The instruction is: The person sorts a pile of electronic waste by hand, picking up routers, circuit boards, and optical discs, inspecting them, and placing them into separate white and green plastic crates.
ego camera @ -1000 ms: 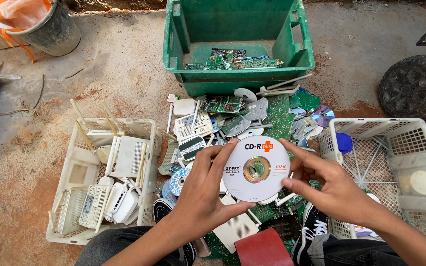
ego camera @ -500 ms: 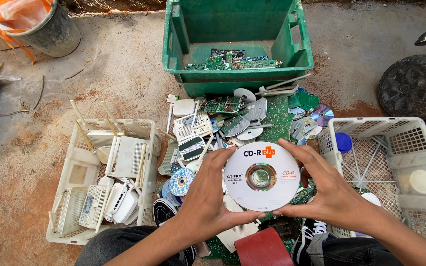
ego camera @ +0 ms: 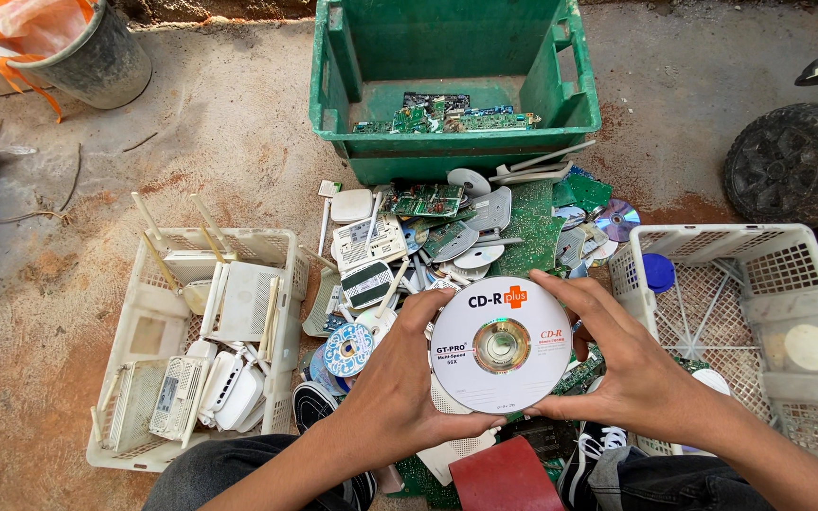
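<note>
I hold a white printed disc (ego camera: pixel 501 343) flat toward me, above a heap of electronic scrap. My left hand (ego camera: pixel 400 393) grips its left and lower edge with thumb and fingers. My right hand (ego camera: pixel 631 374) pinches its right edge, fingers spread along the rim. Beneath lies a pile of discs, green circuit boards and white plastic parts (ego camera: pixel 447 227) on the dirt floor. My knees and a dark shoe (ego camera: pixel 594 459) show at the bottom.
A green plastic crate (ego camera: pixel 333 104) holding circuit boards stands at the back. A white basket (ego camera: pixel 134 378) with white routers sits left, another white basket (ego camera: pixel 797 255) with lids right. A metal bucket (ego camera: pixel 97 61) is top left, a black tyre (ego camera: pixel 797 161) far right, a red piece (ego camera: pixel 508 478) near my legs.
Both hands have drawn the disc slightly down and toward me and turned it a little. My right fingers have shifted along its right edge. The pile is unchanged.
</note>
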